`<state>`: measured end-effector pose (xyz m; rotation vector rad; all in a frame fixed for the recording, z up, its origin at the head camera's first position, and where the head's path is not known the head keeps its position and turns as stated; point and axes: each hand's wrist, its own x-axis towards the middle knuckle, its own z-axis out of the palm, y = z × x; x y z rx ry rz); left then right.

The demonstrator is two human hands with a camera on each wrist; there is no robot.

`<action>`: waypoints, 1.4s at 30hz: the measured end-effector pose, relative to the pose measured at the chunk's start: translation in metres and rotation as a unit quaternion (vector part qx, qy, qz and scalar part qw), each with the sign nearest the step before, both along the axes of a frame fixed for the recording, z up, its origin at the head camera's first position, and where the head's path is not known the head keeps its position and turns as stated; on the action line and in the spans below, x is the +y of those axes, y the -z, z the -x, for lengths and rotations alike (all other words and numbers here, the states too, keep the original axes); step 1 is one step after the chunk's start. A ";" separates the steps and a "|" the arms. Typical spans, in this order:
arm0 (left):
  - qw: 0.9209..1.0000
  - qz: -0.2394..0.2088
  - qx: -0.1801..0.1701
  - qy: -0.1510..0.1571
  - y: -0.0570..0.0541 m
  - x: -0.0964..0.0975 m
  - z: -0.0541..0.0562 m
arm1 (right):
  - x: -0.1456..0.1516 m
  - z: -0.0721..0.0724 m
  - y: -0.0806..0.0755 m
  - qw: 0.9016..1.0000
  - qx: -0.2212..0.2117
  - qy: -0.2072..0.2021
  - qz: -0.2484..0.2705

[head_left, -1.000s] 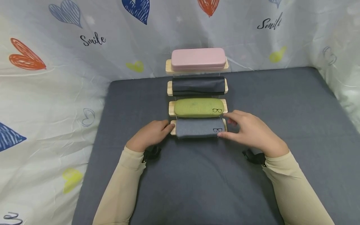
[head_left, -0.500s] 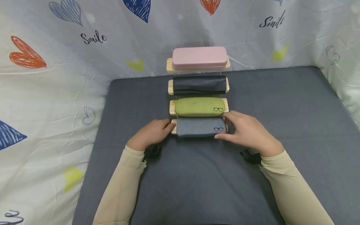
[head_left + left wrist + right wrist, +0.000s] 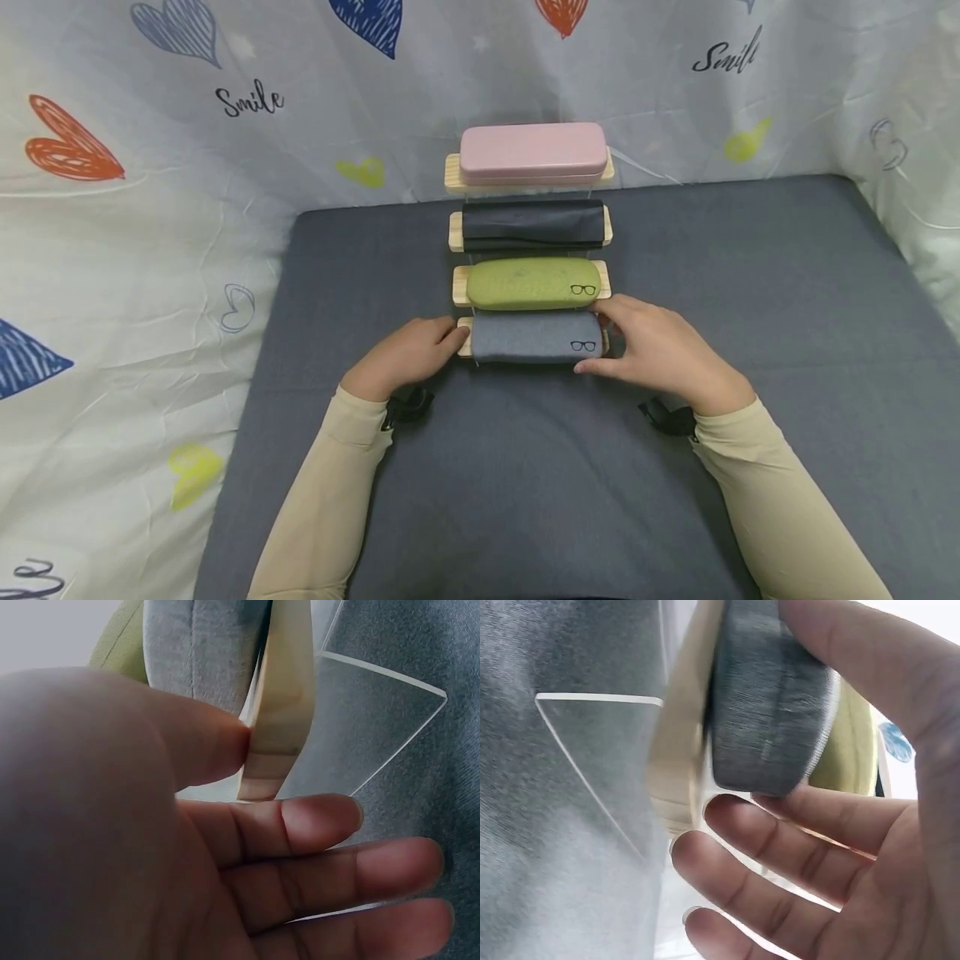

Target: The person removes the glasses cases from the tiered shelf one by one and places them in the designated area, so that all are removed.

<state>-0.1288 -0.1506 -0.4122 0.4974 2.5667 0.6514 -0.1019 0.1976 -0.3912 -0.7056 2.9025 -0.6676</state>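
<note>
Pressure is best applied evenly to the grey-blue case (image 3: 528, 337), set on the front wooden slat (image 3: 287, 697) and pinched at its right end by the right hand (image 3: 658, 352), while the slat's left end should be steadied by the spread left hand (image 3: 403, 358).

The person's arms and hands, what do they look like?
The left sleeve and right sleeve are long, plain beige and a bit wrinkled. Some black gear shows at each wrist. The left hand and right hand wear no gloves.
</note>
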 end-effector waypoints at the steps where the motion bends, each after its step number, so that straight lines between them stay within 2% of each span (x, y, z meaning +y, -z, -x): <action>1: 1.000 -0.001 -0.001 -0.001 0.000 0.000 0.000 | 0.000 0.000 0.001 1.000 0.000 -0.003 0.000; 11: 1.000 -0.010 -0.007 -0.001 0.000 0.002 0.000 | -0.006 0.003 0.009 1.000 -0.021 -0.013 0.017; 21: 1.000 -0.018 -0.022 -0.005 0.000 0.002 0.001 | -0.001 0.006 0.016 0.996 -0.029 -0.034 0.071; 35: 0.999 -0.030 -0.014 -0.006 0.006 -0.001 0.003 | 0.007 0.006 0.012 0.995 -0.008 -0.078 0.068; 42: 0.999 -0.039 -0.018 -0.006 0.008 -0.002 0.004 | 0.006 0.002 0.006 0.992 -0.034 -0.095 0.079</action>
